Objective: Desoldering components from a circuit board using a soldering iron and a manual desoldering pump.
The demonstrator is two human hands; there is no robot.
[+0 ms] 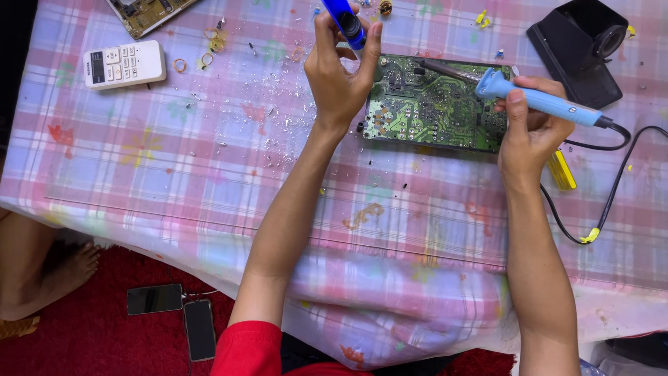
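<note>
The right hand (529,129) grips the light, stiff soldering iron (539,97) by its blue handle, while the left hand (341,73) clasps a blue desoldering pump (346,21) at ten o'clock of the fragile green circuit board (435,104).

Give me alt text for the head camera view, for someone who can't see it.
Seen from above, the right hand holds a blue soldering iron over a green circuit board while the left hand grips a blue tool. They work on a plaid tablecloth beside a white remote.
</note>
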